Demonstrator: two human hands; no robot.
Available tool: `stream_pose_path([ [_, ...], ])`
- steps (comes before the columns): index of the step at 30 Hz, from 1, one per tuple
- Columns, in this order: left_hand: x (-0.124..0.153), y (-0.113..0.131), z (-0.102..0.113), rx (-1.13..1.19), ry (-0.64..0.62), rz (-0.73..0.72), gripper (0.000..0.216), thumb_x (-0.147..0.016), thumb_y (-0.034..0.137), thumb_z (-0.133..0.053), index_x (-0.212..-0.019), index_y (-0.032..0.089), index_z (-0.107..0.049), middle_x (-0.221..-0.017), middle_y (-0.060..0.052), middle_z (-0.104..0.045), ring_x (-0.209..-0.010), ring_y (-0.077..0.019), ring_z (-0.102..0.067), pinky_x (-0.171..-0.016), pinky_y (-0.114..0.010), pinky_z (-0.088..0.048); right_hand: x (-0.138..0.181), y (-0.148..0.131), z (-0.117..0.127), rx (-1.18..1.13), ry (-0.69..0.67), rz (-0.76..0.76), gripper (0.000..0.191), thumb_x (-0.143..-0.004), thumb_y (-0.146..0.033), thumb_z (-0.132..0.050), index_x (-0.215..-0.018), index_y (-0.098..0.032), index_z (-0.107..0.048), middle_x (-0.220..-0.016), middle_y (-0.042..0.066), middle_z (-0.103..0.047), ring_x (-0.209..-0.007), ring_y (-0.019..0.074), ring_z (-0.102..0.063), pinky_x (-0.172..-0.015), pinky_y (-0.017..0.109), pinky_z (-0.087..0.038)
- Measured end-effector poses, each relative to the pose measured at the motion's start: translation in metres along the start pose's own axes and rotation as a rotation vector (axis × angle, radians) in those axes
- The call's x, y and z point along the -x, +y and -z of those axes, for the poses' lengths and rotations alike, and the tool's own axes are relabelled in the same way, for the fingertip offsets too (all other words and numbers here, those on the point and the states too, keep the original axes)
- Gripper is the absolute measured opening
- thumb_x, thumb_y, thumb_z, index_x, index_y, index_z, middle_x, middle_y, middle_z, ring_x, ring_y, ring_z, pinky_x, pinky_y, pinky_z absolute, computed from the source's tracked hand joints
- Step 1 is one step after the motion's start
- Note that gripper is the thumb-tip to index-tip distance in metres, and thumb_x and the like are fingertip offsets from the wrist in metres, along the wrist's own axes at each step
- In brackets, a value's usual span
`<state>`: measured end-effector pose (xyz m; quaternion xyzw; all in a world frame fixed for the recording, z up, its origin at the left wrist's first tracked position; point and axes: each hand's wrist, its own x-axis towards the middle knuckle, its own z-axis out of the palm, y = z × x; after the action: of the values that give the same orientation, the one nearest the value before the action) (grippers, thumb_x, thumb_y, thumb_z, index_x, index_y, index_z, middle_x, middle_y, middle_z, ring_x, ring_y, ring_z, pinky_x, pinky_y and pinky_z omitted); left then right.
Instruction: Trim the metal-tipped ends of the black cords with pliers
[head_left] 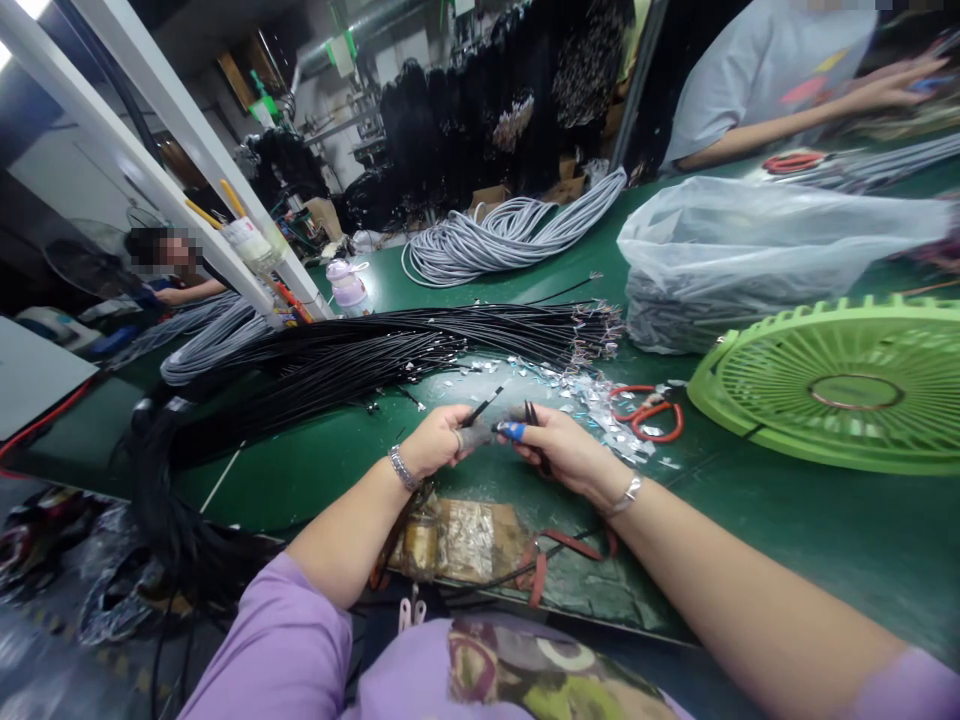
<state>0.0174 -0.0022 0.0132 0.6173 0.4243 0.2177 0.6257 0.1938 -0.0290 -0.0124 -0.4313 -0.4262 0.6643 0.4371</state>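
Observation:
My left hand (444,438) is closed around a black cable (480,408) whose pale end points up and to the right. A grey covering wraps its thumb. Just to the right, my right hand (559,445) grips a dark, narrow tool (531,412) with two prongs; its exact kind is unclear. Blue tape wraps one finger of that hand. The fingertips of both hands are close together and slightly blurred. Behind them lies a large bundle of black cables (420,340) with frayed coloured wire ends (596,330). White and blue scraps (585,395) litter the green table (720,540).
Red-handled scissors (660,432) lie beside a green fan (825,390) on the right. Behind are a translucent plastic bag (697,240), coiled grey cables (510,235) and a purple bottle (347,285). A co-worker (765,80) works across the table. Cardboard (487,540) lies near the front edge.

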Motion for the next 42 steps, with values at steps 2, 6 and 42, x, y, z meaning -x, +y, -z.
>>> stream_pose_path([
  [2,-0.001,0.0,0.0,-0.043,0.092,-0.105,0.04,-0.063,0.05,-0.073,-0.074,0.013,-0.061,-0.044,0.008,-0.043,-0.038,-0.0041,-0.032,-0.039,-0.019,-0.024,-0.001,0.0,0.001,0.023,0.049,0.039,0.02,-0.061,-0.035,-0.069,-0.068,-0.019,-0.061,-0.045,-0.006,-0.047,-0.039,0.0063,-0.032,-0.039,0.021,-0.02],
  [6,-0.003,0.0,0.0,-0.067,0.192,-0.227,0.04,-0.059,0.049,-0.076,-0.065,0.014,-0.059,-0.054,0.005,-0.049,-0.052,-0.0062,-0.039,-0.05,-0.02,-0.03,-0.002,-0.002,0.006,0.119,0.092,0.195,0.026,-0.062,-0.035,-0.068,-0.083,-0.021,-0.063,-0.066,0.0,-0.064,-0.053,0.0116,-0.05,-0.049,0.024,-0.037],
  [42,-0.005,-0.004,0.001,-0.145,0.193,-0.231,0.034,-0.068,0.043,-0.073,-0.083,0.013,-0.068,-0.078,-0.003,-0.067,-0.074,-0.0146,-0.056,-0.075,-0.025,-0.046,0.003,0.001,-0.009,-0.136,-0.021,-0.073,0.02,-0.06,-0.037,-0.068,-0.065,-0.019,-0.06,-0.039,-0.006,-0.043,-0.037,0.0061,-0.028,-0.036,0.021,-0.016],
])
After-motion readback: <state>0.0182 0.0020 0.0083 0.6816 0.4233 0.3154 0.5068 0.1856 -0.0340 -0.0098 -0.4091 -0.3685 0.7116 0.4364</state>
